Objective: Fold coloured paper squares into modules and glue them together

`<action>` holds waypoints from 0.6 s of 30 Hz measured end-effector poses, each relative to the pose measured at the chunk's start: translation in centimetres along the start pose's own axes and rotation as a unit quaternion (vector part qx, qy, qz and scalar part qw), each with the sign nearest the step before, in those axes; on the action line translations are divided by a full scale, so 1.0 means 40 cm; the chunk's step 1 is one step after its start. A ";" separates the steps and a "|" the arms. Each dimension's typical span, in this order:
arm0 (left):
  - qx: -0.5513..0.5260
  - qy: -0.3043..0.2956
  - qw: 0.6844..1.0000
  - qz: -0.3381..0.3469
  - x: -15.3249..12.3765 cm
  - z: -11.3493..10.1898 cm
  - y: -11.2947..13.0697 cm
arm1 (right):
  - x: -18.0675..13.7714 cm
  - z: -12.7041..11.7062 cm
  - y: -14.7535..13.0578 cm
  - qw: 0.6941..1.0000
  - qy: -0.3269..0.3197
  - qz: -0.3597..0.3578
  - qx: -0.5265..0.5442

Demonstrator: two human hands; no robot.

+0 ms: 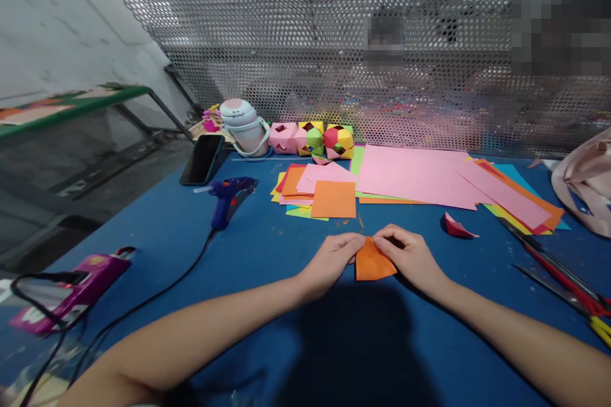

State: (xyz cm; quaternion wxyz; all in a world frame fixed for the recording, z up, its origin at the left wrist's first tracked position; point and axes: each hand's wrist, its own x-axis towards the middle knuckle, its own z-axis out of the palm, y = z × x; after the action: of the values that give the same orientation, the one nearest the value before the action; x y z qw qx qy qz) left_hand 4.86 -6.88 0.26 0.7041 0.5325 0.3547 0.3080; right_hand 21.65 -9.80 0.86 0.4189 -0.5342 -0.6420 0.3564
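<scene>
Pinching a small orange paper (375,262) by its far edge, in a narrow grip of left hand (330,261) and right hand (416,259), seemingly partway folded, with three paper balls (314,138) looking finished left beyond the grip and flat sheets (415,175) right beyond it apparently left unfolded.
</scene>
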 end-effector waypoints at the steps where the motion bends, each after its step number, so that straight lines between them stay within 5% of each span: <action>1: -0.022 -0.010 1.000 -0.004 0.001 0.000 -0.001 | 0.000 0.000 0.001 1.000 0.001 0.002 0.003; 18: 0.089 0.019 0.996 0.022 -0.001 0.001 0.009 | -0.006 0.000 0.002 1.000 -0.003 -0.011 0.018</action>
State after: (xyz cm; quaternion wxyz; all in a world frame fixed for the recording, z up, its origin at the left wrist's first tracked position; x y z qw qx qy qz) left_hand 4.86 -6.83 0.63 0.6405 0.5948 0.3819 0.3003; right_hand 21.71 -10.01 0.76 0.4306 -0.5185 -0.6422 0.3650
